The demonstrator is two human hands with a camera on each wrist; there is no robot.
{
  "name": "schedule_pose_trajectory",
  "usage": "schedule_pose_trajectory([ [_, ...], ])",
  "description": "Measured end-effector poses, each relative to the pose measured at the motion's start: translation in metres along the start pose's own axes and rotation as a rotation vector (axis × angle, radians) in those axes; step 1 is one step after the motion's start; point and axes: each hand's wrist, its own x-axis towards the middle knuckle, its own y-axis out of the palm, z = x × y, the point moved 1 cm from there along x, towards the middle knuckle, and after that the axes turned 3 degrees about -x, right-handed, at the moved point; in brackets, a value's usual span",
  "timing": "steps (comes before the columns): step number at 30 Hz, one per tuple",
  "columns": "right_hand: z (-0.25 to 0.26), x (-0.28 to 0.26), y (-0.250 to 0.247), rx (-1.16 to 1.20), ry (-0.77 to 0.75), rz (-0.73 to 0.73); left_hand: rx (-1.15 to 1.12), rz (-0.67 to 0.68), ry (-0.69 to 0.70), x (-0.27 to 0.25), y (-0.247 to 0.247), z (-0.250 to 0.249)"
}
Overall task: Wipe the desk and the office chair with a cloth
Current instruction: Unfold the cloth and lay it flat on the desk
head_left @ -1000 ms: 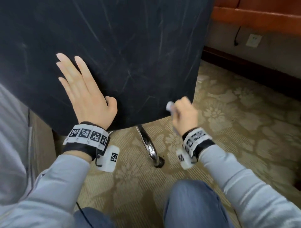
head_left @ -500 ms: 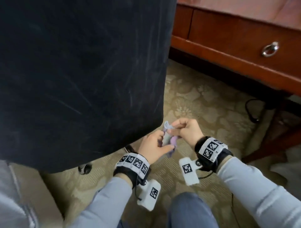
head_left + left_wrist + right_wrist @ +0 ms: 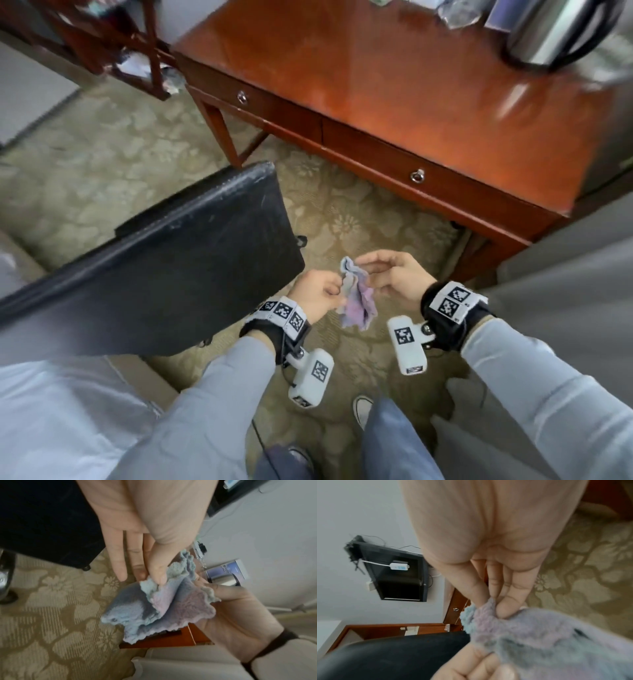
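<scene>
A small fluffy cloth, blue and lilac, hangs between my two hands above the carpet. My left hand pinches its left edge with thumb and fingers. My right hand pinches its top edge between thumb and fingers. The cloth droops in loose folds, and in the right wrist view the cloth fills the lower right. The black office chair stands just left of my hands, its back facing me. The red-brown wooden desk lies ahead and to the right.
A steel kettle and blurred small items stand on the desk's far right. Two drawers with ring pulls face me. A wooden stand is at the back left. Patterned carpet covers the floor. Grey bedding lies at my right.
I have risen and the view has lifted from the chair's underside to the desk top. My left hand left the chair and took the cloth's edge; the cloth now hangs more spread out.
</scene>
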Motion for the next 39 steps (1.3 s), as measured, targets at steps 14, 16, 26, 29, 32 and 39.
schedule_pose_trajectory([
  [14, 0.085, -0.111, 0.004, -1.217, -0.247, -0.071, 0.783, 0.185, 0.286, -0.058, -0.031, -0.166],
  [16, 0.082, -0.114, 0.011, -1.235, -0.177, -0.114, 0.802, 0.211, 0.324, -0.059, -0.035, -0.165],
  [26, 0.046, -0.129, 0.049, -1.361, 0.098, -0.293, 0.419, 0.173, 0.385, -0.072, -0.056, -0.15],
  [29, 0.04, -0.13, 0.049, -1.319, 0.205, -0.302, 0.329, 0.15, 0.379, -0.068, -0.06, -0.155],
  [32, 0.035, -0.13, 0.039, -1.21, 0.193, -0.29, 0.364, 0.159, 0.372, -0.064, -0.062, -0.157],
  [39, 0.039, -0.14, 0.033, -1.134, -0.169, -0.454, 0.453, 0.243, 0.357, -0.061, -0.054, -0.173],
])
